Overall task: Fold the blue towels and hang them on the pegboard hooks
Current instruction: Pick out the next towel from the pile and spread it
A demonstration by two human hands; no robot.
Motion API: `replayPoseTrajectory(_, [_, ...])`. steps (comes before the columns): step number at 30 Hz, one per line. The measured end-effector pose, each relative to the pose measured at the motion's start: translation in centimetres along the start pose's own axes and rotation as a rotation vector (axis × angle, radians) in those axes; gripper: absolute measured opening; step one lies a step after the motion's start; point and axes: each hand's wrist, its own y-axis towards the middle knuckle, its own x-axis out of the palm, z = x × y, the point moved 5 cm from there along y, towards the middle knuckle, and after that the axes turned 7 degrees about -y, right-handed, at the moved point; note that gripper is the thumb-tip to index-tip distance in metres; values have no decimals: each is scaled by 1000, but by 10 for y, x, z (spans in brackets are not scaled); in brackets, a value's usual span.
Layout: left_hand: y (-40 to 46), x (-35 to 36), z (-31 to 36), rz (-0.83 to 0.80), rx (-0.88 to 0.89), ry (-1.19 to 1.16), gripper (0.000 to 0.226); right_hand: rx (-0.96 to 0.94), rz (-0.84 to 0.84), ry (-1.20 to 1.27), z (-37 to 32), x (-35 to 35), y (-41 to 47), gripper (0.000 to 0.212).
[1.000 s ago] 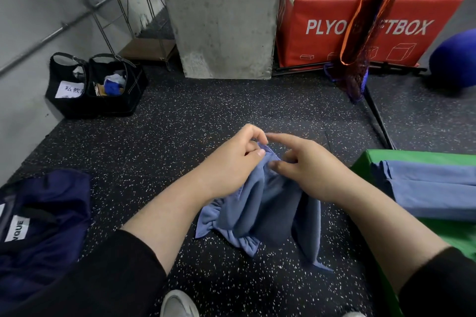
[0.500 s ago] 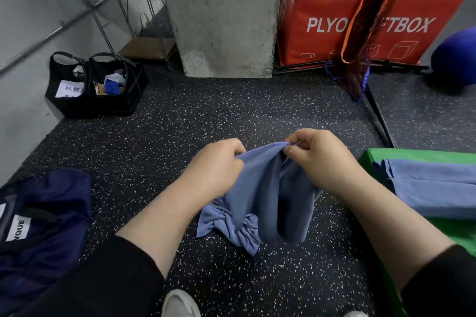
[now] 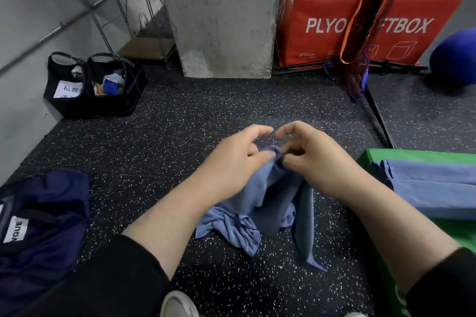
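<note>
Left hand point(image 3: 231, 159) and right hand point(image 3: 313, 159) meet at one bunched peak of the blue towel point(image 3: 260, 203). Left grip: thumb and lower fingers pinch the cloth, index lifted clear. Right grip: fingers curled onto the same spot. Towel hangs crumpled straight below, tail on the floor point(image 3: 180, 123); no clear long axis. Next probably: hands part sideways to spread the edge. Folded towels point(image 3: 432, 185) lie right.

The towel point(image 3: 260, 203) bunched under my fingers is a soft, plain blue. Two more folded towels point(image 3: 432, 188) match it, lying on a bright green block point(image 3: 401, 159). The floor point(image 3: 180, 136) is black, speckled white. My sleeves point(image 3: 116, 278) are black. Ahead, a red box point(image 3: 322, 8) carries white lettering, beside a grey concrete pillar point(image 3: 221, 13).
</note>
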Motion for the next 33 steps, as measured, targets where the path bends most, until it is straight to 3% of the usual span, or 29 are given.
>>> replayPoseTrajectory(2, [-1,7,1,-85,14,45,41,-20,4,18,-1,-1,-1,36])
replayPoseTrajectory(6, [-1,10,-9,-157,-59,64,11,-52,38,27,-3,-4,-2,22])
replayPoseTrajectory(8, [-1,9,-12,-155,-99,159,22,-53,49,5,-2,-3,-1,19])
replayPoseTrajectory(12, [0,-9,-13,-19,-139,259,23,0,19,-164,3,-2,-1,11])
replayPoseTrajectory(15, [3,-35,-21,145,-169,350,25,55,-62,-287,8,-2,-2,25])
replayPoseTrajectory(19, [2,-56,-34,250,-249,457,24,36,-12,-244,9,-6,-1,19])
replayPoseTrajectory(21, [1,-50,-27,189,-206,380,19,-1,-26,-191,9,-1,-1,13])
replayPoseTrajectory(24, [-2,-23,-5,-48,-111,212,37,-74,-38,-157,6,6,-1,16])
replayPoseTrajectory(26, [-4,-8,2,-151,-74,138,32,-97,-10,-141,4,7,0,17])
replayPoseTrajectory(28, [-2,0,1,-169,-49,168,15,-105,33,-158,3,7,1,17])
replayPoseTrajectory(33, [1,-14,-6,-49,-100,389,21,20,-20,-268,9,4,0,19])
